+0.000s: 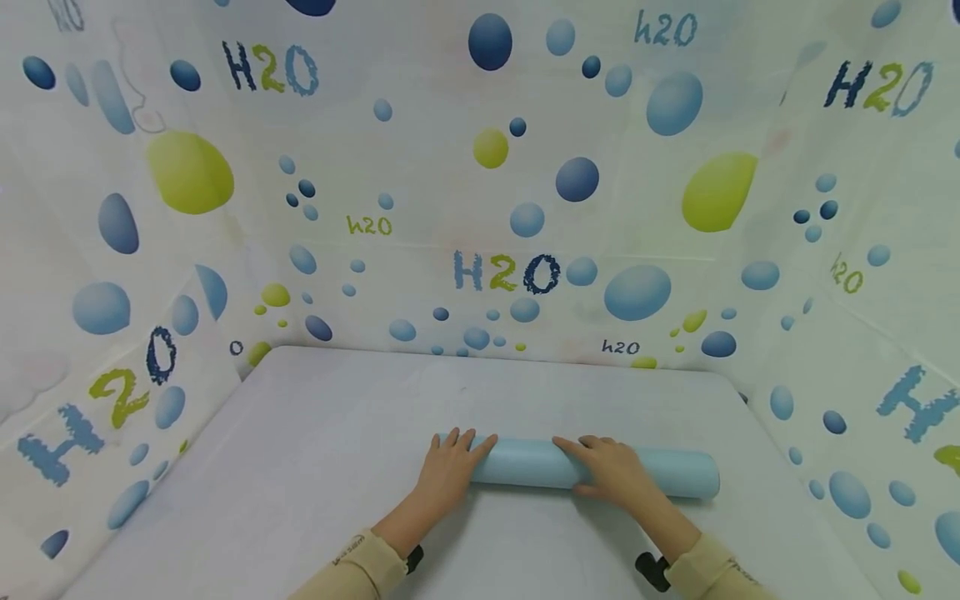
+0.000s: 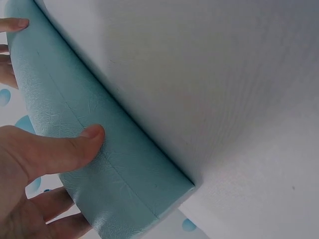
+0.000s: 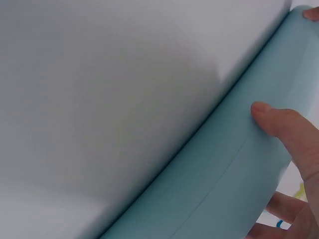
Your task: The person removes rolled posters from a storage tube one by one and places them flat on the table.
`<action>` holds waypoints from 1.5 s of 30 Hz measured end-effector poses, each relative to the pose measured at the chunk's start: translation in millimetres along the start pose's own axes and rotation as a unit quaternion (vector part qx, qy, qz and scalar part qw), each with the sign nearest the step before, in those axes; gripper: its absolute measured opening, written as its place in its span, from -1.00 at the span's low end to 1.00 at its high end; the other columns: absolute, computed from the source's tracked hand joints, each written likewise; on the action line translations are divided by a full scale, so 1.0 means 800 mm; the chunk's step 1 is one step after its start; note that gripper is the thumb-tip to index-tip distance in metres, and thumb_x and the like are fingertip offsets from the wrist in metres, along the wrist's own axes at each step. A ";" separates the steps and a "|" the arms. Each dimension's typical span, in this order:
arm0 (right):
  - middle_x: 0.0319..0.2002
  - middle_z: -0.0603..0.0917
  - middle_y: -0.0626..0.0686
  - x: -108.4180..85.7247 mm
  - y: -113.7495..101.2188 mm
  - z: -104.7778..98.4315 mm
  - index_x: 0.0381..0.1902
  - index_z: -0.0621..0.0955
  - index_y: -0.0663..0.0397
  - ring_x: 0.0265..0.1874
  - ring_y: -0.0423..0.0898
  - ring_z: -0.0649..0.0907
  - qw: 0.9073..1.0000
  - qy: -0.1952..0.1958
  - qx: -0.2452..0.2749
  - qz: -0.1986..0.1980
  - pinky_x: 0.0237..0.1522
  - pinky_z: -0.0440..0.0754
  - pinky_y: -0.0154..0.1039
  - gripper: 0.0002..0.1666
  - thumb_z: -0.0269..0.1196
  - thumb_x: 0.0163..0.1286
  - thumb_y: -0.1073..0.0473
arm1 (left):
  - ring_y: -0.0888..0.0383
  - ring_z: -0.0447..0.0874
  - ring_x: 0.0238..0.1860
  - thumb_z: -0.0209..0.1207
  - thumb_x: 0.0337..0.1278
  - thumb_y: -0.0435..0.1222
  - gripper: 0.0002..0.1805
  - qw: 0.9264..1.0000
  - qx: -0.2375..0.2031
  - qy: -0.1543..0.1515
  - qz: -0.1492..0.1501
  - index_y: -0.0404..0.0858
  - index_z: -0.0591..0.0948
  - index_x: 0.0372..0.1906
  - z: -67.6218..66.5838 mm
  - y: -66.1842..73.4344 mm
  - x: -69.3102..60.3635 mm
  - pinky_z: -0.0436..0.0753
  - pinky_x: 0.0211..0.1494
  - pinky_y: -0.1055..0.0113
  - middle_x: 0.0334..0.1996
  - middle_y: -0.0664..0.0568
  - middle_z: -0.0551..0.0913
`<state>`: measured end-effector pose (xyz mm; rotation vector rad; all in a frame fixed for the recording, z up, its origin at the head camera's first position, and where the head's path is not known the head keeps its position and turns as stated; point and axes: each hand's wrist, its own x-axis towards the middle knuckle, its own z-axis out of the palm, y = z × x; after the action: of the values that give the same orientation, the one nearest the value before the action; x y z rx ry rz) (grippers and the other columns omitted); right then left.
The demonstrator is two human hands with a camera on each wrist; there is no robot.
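head view: a light blue roll (image 1: 525, 462) lies crosswise on a white table (image 1: 337, 417), in front of a wall sheet (image 1: 420, 179) printed with bubbles and "h2o". two bare hands in pale sleeves (image 1: 360, 571) reach to it. the left hand (image 1: 446, 471) lies over the roll's left end; the right hand (image 1: 611, 471) sits right of the middle, leaving a good length of the right end uncovered. the step in hand seems to be steadying or turning the roll; for an even hold, the right hand would do better a little further out, so that both ends are equally governed.

left wrist view: the left hand spans the roll, thumb laid on one side and fingers reaching round the other, near the open corner of the end. a fine straight seam (image 2: 133, 189) runs lengthwise past the thumb, and the surface looks faintly creased. light, flat thumb pressure probably suits it best, since a hard squeeze could dent the roll.

right wrist view: the right hand holds the roll likewise, its thumb near the same kind of lengthwise line and its fingers round the opposite side. how firmly either hand presses, i cannot tell. a dark line marks where the roll meets the table; moving both hands together, at one pace, should stop the roll from skewing.
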<state>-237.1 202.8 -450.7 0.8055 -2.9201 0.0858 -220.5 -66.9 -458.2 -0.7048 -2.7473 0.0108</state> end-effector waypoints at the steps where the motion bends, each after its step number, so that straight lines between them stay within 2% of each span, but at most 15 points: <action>1: -0.06 0.56 0.16 0.002 -0.004 0.000 0.21 0.42 -0.16 -0.15 0.18 0.57 1.000 -0.001 0.002 -0.002 -0.22 0.53 0.12 -0.14 0.47 -0.11 -0.04 | -0.13 0.46 0.07 0.32 -0.16 -0.48 -0.27 1.000 0.003 0.001 0.000 -0.02 0.41 0.22 0.000 0.000 0.000 0.48 -0.01 -0.06 0.05 -0.14 0.49; 6: -0.06 0.56 0.16 0.009 -0.016 0.001 0.22 0.42 -0.18 -0.16 0.19 0.58 1.000 -0.006 0.000 0.001 -0.23 0.53 0.15 -0.13 0.48 -0.12 -0.01 | -0.14 0.45 0.07 0.33 -0.16 -0.48 -0.28 1.000 0.000 -0.001 -0.003 -0.03 0.41 0.22 0.000 0.002 -0.002 0.47 0.00 -0.06 0.05 -0.15 0.49; 12: -0.06 0.56 0.17 0.010 -0.018 0.006 0.22 0.42 -0.20 -0.15 0.20 0.58 1.000 -0.001 -0.011 0.010 -0.21 0.50 0.22 -0.12 0.49 -0.13 -0.01 | -0.14 0.45 0.08 0.32 -0.14 -0.47 -0.28 1.000 -0.001 0.003 -0.007 -0.03 0.41 0.22 0.001 0.003 -0.004 0.46 0.01 -0.07 0.06 -0.16 0.48; 21: -0.05 0.55 0.19 0.010 -0.022 0.004 0.24 0.38 -0.22 -0.17 0.20 0.58 1.000 -0.015 -0.017 0.011 -0.21 0.48 0.27 -0.10 0.48 -0.11 0.00 | -0.12 0.45 0.08 0.38 -0.19 -0.38 -0.26 1.000 0.018 0.002 -0.002 -0.01 0.40 0.23 0.006 0.004 -0.004 0.47 0.01 -0.05 0.06 -0.14 0.48; 28: -0.09 0.57 0.20 0.010 -0.023 0.003 0.22 0.41 -0.19 -0.23 0.19 0.59 1.000 0.007 -0.026 0.000 -0.27 0.51 0.23 -0.13 0.48 -0.12 0.02 | -0.11 0.43 0.10 0.36 -0.14 -0.33 -0.25 0.999 0.034 0.006 0.005 -0.02 0.36 0.26 0.006 0.000 -0.006 0.45 0.04 -0.02 0.10 -0.11 0.45; 31: -0.09 0.58 0.20 0.010 -0.023 0.003 0.22 0.41 -0.19 -0.23 0.19 0.59 1.000 0.008 -0.028 0.000 -0.26 0.51 0.23 -0.13 0.48 -0.11 0.01 | -0.13 0.40 0.12 0.35 -0.12 -0.31 -0.24 1.000 0.016 0.001 0.014 -0.04 0.34 0.29 0.006 -0.004 -0.008 0.42 0.07 -0.05 0.13 -0.12 0.43; 33: -0.10 0.58 0.19 0.010 -0.023 0.004 0.22 0.41 -0.19 -0.23 0.18 0.60 0.999 0.010 -0.030 -0.001 -0.27 0.51 0.22 -0.13 0.48 -0.11 0.01 | -0.16 0.38 0.14 0.36 -0.12 -0.28 -0.23 1.000 -0.015 -0.001 0.018 -0.07 0.32 0.29 0.006 -0.007 -0.009 0.38 0.08 -0.10 0.16 -0.13 0.41; 35: -0.10 0.58 0.19 0.010 -0.023 0.005 0.22 0.41 -0.20 -0.24 0.18 0.60 0.999 0.014 -0.032 -0.003 -0.27 0.51 0.22 -0.12 0.48 -0.12 0.00 | -0.18 0.35 0.17 0.35 -0.11 -0.25 -0.24 0.998 -0.063 0.004 0.015 -0.11 0.33 0.29 0.006 -0.011 -0.011 0.34 0.10 -0.14 0.17 -0.15 0.40; 38: -0.10 0.58 0.19 0.009 -0.022 0.006 0.22 0.41 -0.20 -0.24 0.18 0.60 0.999 0.017 -0.032 -0.003 -0.27 0.51 0.23 -0.12 0.48 -0.13 0.00 | -0.20 0.31 0.20 0.32 -0.06 -0.23 -0.29 0.990 -0.135 0.026 -0.008 -0.17 0.35 0.28 0.007 -0.018 -0.013 0.32 0.12 -0.15 0.18 -0.18 0.39; 41: -0.09 0.57 0.19 0.009 -0.021 0.007 0.22 0.41 -0.20 -0.24 0.19 0.59 0.999 0.016 -0.029 -0.004 -0.27 0.50 0.25 -0.12 0.48 -0.13 0.01 | -0.19 0.30 0.21 0.25 0.03 -0.22 -0.33 0.975 -0.210 0.048 -0.059 -0.24 0.33 0.28 0.008 -0.025 -0.017 0.33 0.15 -0.10 0.18 -0.20 0.38; 43: -0.09 0.57 0.20 0.009 -0.021 0.007 0.22 0.41 -0.19 -0.24 0.19 0.59 1.000 0.016 -0.027 -0.004 -0.27 0.50 0.25 -0.12 0.48 -0.13 0.01 | -0.19 0.30 0.20 0.22 0.08 -0.23 -0.34 0.957 -0.269 0.059 -0.095 -0.27 0.31 0.30 0.008 -0.030 -0.020 0.33 0.16 -0.08 0.19 -0.21 0.37; 45: -0.09 0.57 0.20 0.009 -0.021 0.006 0.22 0.41 -0.19 -0.24 0.19 0.59 0.999 0.017 -0.027 -0.006 -0.27 0.50 0.25 -0.12 0.48 -0.13 0.01 | -0.18 0.28 0.22 0.18 0.13 -0.23 -0.35 0.934 -0.327 0.064 -0.129 -0.28 0.27 0.32 0.009 -0.036 -0.024 0.31 0.19 -0.08 0.20 -0.22 0.35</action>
<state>-235.3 184.3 -454.5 0.8056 -2.8729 0.0182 -220.5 -100.8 -468.5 -0.4556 -2.6742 -1.0065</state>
